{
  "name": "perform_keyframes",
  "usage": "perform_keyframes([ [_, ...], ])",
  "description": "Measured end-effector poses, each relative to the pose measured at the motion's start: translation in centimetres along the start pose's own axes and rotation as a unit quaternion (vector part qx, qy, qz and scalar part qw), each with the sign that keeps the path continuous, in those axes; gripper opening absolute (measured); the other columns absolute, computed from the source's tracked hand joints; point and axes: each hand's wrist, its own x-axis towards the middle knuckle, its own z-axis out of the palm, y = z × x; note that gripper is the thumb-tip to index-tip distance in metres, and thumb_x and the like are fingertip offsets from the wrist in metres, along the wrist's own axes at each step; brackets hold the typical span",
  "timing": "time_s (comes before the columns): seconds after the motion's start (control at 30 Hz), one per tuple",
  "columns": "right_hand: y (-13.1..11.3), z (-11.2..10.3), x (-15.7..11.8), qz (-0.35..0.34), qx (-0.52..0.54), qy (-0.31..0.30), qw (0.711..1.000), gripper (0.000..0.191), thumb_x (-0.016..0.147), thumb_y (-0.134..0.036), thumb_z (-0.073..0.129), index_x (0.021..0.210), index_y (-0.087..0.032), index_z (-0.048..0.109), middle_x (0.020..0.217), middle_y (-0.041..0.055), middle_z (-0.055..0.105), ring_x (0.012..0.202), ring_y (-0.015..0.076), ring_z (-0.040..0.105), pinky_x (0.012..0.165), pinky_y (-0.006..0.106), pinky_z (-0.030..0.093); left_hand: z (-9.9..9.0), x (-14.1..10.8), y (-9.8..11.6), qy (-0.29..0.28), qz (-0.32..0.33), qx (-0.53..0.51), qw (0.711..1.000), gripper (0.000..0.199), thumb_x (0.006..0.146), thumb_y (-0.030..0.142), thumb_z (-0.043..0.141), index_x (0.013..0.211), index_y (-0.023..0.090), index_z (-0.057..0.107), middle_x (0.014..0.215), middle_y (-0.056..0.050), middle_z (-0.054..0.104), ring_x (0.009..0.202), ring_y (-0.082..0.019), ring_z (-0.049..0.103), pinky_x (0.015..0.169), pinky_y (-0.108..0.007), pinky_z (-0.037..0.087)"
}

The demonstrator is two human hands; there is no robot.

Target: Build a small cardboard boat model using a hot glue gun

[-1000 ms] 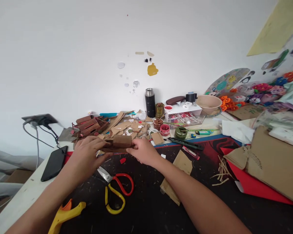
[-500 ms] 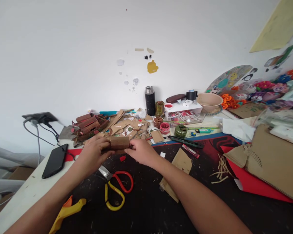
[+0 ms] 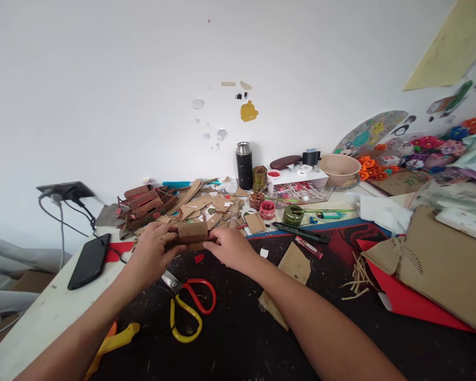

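Observation:
Between my two hands is a small brown cardboard piece [image 3: 193, 233] with a curved top, held just above the dark mat. My left hand [image 3: 153, 248] grips its left end, thumb along the lower edge. Thumb and fingers of my right hand [image 3: 226, 247] pinch the right end. The underside of the piece is hidden. Below my hands lie scissors [image 3: 188, 301] with one red and one yellow handle, blades partly under my left hand. A small red scrap [image 3: 199, 258] rests on the mat close by.
Cardboard scraps [image 3: 206, 203] and brown cardboard models [image 3: 148, 201] are heaped behind my hands. Paint jars [image 3: 267, 210], a black flask [image 3: 244, 165] and a box cutter [image 3: 299, 232] stand or lie further right. A phone [image 3: 89, 262] is at left, a yellow-handled tool [image 3: 117, 341] near my left forearm.
My hands and the cardboard piece stay almost in place, with only a very slight shift left. The view has tilted a little.

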Motion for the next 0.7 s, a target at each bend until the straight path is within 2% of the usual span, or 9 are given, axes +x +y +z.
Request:
perform_keyframes([
  [0.2,0.8,0.0,0.5,-0.028,-0.082,0.019,0.996,0.014,0.100,-0.030,0.074,0.095,-0.020,0.083,0.088,0.0047,0.081,0.077,0.0183,0.068,0.066,0.029,0.035,1.2,0.0,0.3,-0.027,-0.017,-0.008,0.999,0.023,0.093,0.041,0.065,0.086,0.024,0.080,0.106,-0.011,0.077,0.108,-0.035,0.061,0.096,-0.051,0.051],
  [0.37,1.3,0.2,0.7,-0.022,-0.124,0.021,0.992,0.016,0.101,-0.032,0.072,0.095,-0.021,0.082,0.091,0.0056,0.081,0.084,0.0197,0.071,0.068,0.029,0.037,2.2,0.2,-0.1,-0.039,-0.026,-0.021,0.999,0.022,0.091,0.039,0.066,0.085,0.025,0.081,0.109,-0.011,0.078,0.110,-0.036,0.062,0.098,-0.053,0.051],
  [0.47,1.2,0.1,0.6,-0.004,-0.107,-0.001,0.994,0.016,0.103,-0.033,0.070,0.098,-0.021,0.080,0.086,0.0036,0.080,0.078,0.0183,0.070,0.069,0.028,0.040,2.4,0.2,-0.4,-0.040,-0.028,-0.031,0.998,0.022,0.091,0.040,0.067,0.087,0.024,0.082,0.108,-0.011,0.078,0.110,-0.036,0.062,0.099,-0.053,0.051],
  [0.6,1.1,-0.1,0.5,0.023,-0.071,-0.048,0.996,0.018,0.107,-0.035,0.065,0.105,-0.021,0.077,0.068,-0.0015,0.072,0.062,0.0158,0.066,0.067,0.027,0.040,2.6,0.0,-0.4,-0.039,-0.024,-0.035,0.998,0.023,0.090,0.043,0.069,0.090,0.025,0.083,0.109,-0.012,0.079,0.114,-0.038,0.062,0.102,-0.055,0.050],
  [0.7,1.3,0.0,0.7,0.014,-0.089,-0.026,0.996,0.017,0.105,-0.033,0.069,0.097,-0.020,0.077,0.069,-0.0002,0.073,0.065,0.0159,0.066,0.065,0.027,0.038,2.9,0.1,-0.3,-0.041,-0.021,-0.025,0.999,0.024,0.091,0.042,0.067,0.087,0.025,0.083,0.107,-0.012,0.079,0.113,-0.038,0.063,0.101,-0.056,0.051],
])
